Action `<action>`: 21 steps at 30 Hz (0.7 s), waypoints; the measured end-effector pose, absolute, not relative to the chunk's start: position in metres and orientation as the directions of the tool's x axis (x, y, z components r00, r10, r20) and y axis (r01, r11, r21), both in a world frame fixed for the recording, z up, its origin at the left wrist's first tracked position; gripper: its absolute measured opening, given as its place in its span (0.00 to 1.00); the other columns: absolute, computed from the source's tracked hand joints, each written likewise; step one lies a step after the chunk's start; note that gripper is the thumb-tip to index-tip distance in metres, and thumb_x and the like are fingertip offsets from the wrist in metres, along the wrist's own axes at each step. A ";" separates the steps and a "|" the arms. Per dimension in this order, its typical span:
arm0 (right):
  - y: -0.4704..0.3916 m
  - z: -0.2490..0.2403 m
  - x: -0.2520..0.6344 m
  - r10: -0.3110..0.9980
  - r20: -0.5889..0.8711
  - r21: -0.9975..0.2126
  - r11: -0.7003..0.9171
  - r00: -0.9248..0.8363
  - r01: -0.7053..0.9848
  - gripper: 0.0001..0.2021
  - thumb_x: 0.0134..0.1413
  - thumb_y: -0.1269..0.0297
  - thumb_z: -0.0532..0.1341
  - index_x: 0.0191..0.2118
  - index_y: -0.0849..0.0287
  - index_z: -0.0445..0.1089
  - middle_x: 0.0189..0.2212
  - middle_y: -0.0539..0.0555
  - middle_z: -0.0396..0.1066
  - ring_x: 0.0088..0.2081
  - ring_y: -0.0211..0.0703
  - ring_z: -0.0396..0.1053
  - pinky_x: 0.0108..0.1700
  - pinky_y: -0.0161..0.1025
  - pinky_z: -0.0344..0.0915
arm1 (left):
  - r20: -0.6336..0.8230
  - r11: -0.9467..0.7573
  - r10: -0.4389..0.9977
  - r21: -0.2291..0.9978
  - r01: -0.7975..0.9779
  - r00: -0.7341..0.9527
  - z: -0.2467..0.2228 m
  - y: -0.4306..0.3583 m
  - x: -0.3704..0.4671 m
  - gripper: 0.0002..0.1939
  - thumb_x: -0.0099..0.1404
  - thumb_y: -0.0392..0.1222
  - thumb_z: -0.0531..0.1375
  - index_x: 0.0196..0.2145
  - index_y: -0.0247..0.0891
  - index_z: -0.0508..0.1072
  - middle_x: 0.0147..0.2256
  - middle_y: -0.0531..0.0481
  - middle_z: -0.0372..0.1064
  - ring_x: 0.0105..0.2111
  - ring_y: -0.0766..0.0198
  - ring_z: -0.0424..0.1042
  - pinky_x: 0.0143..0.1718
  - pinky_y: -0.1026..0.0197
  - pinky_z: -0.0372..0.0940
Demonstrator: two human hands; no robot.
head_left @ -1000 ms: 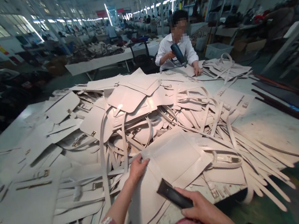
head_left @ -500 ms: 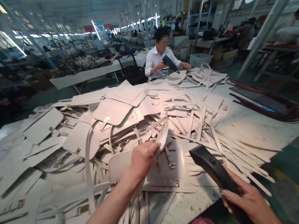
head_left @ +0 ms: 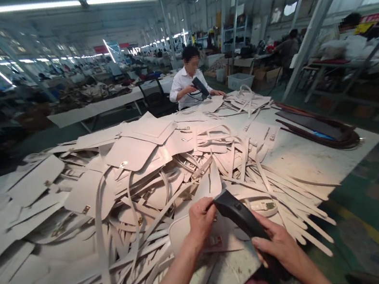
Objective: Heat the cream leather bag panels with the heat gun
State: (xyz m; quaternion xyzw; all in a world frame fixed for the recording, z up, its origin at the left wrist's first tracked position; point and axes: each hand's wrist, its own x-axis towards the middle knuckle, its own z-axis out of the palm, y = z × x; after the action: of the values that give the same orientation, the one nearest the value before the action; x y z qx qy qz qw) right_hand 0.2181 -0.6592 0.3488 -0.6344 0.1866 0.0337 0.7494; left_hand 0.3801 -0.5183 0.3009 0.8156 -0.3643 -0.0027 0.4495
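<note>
Now the black handheld tool (head_left: 244, 220) has swung in from 4 o'clock, its head right at the left hand's fingertips; half a second ago a clear gap lay between them. The left hand (head_left: 201, 220), at 6 o'clock in the view, is pinching the edge of a pale flap (head_left: 209, 183) that stands up toward 1 o'clock from the fingers. Whether the head touches the flap, I can't tell. The right hand (head_left: 283, 245), at 5 o'clock, is wrapped around the tool's handle. So the work seems to have narrowed to that pinched edge, while the pale pile (head_left: 134, 152) toward 11 o'clock on the table (head_left: 305, 161) looks unchanged.
</note>
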 end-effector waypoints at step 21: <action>-0.653 0.358 0.239 -0.289 -0.266 -0.962 0.140 0.920 -0.234 0.34 0.45 0.61 0.61 0.59 0.58 0.52 0.24 0.47 0.68 0.18 0.34 0.60 0.18 0.31 0.59 | 0.303 -0.384 -0.632 0.677 -0.628 0.713 0.310 -0.515 0.399 0.14 0.64 0.39 0.48 0.39 0.39 0.72 0.27 0.50 0.65 0.30 0.64 0.64 0.33 0.64 0.59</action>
State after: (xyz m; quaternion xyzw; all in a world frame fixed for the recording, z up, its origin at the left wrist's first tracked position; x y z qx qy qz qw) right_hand 0.2390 -0.6530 0.3585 -0.6556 0.1996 -0.0187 0.7280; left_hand 0.3989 -0.5154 0.3098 0.8319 -0.3787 -0.0023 0.4056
